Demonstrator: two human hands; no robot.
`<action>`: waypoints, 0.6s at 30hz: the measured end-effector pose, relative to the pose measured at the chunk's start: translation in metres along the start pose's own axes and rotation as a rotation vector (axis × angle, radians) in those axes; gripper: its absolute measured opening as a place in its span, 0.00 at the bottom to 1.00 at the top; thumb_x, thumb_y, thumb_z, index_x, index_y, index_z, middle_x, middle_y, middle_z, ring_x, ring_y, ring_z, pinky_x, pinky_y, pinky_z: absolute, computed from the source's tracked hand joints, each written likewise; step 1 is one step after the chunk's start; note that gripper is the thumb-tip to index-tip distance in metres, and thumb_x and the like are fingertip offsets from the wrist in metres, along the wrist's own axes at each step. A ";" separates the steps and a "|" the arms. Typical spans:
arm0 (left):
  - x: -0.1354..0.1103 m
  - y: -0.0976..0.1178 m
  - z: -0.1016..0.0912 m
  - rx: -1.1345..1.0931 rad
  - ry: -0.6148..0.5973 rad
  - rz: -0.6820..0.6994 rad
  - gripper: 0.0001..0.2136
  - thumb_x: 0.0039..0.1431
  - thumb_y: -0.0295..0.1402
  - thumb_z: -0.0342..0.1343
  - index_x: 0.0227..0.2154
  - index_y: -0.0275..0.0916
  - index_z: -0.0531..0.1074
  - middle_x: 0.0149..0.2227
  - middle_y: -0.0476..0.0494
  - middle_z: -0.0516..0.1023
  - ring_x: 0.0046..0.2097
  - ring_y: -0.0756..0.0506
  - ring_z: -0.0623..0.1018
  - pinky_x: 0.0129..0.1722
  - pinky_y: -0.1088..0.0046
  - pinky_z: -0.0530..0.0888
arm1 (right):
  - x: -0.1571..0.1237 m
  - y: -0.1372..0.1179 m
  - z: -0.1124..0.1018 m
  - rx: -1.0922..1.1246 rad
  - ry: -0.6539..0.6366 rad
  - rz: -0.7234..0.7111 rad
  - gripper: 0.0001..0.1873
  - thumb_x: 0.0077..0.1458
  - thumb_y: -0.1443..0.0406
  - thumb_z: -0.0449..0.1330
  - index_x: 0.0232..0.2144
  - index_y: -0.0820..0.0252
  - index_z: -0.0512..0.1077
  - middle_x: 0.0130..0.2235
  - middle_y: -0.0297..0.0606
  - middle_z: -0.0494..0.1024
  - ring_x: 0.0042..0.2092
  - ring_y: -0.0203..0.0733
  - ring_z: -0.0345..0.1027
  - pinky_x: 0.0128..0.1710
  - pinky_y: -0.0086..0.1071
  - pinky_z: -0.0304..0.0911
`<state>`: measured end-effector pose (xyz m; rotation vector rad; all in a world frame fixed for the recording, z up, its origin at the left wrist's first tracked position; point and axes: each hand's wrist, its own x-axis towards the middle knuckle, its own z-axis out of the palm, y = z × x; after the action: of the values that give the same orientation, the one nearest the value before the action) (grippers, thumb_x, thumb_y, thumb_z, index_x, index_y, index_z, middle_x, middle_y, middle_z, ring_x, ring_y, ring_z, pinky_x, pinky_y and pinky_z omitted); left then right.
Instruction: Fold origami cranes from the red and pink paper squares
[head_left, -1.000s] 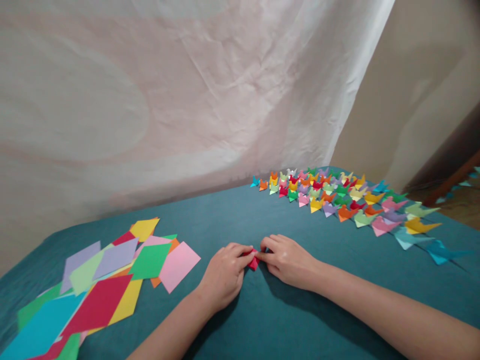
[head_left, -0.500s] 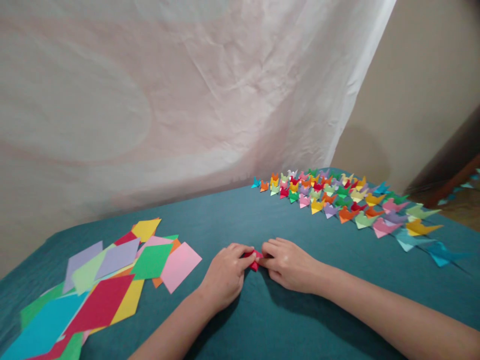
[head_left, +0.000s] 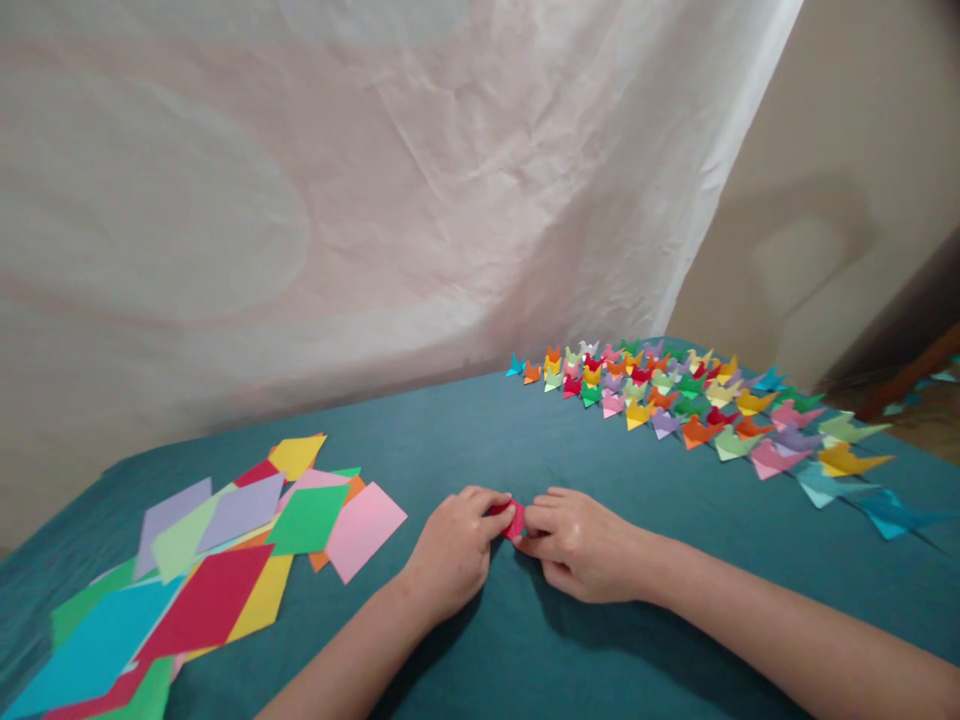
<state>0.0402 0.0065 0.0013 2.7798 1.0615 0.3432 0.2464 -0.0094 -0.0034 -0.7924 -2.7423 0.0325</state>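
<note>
Head view shows the person's left hand pinching a small folded red paper at its left side, over the teal tablecloth and between both hands. The right hand touches the paper's right edge with bent fingers, though whether it grips cannot be told. Loose coloured paper sheets overlap at left, while origami birds stand in rows at far right.

The left forearm and right forearm slant inward, the left hand pinched, the right hand facing it with fingers curled.
</note>
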 end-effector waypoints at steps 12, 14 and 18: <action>-0.001 0.008 -0.006 0.153 -0.056 0.032 0.15 0.61 0.24 0.47 0.49 0.40 0.66 0.51 0.43 0.69 0.50 0.42 0.68 0.46 0.64 0.69 | -0.003 0.013 0.015 0.077 0.154 0.172 0.13 0.53 0.71 0.52 0.40 0.59 0.72 0.32 0.38 0.69 0.35 0.39 0.60 0.35 0.33 0.53; 0.000 0.015 -0.008 0.211 -0.073 0.028 0.14 0.61 0.25 0.47 0.49 0.37 0.66 0.49 0.41 0.71 0.48 0.42 0.69 0.45 0.63 0.69 | -0.002 0.014 0.015 0.058 0.149 0.190 0.14 0.54 0.71 0.52 0.41 0.59 0.72 0.33 0.38 0.69 0.36 0.40 0.60 0.36 0.33 0.52; 0.001 0.027 -0.011 0.301 -0.122 -0.008 0.12 0.61 0.24 0.46 0.46 0.35 0.68 0.43 0.40 0.72 0.43 0.42 0.71 0.42 0.64 0.70 | 0.001 0.011 0.012 0.007 0.109 0.193 0.14 0.54 0.71 0.52 0.42 0.60 0.71 0.35 0.39 0.69 0.37 0.41 0.60 0.36 0.34 0.52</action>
<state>0.0550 -0.0121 0.0175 3.0075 1.1814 0.0109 0.2484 0.0011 -0.0163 -1.0235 -2.5537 0.0374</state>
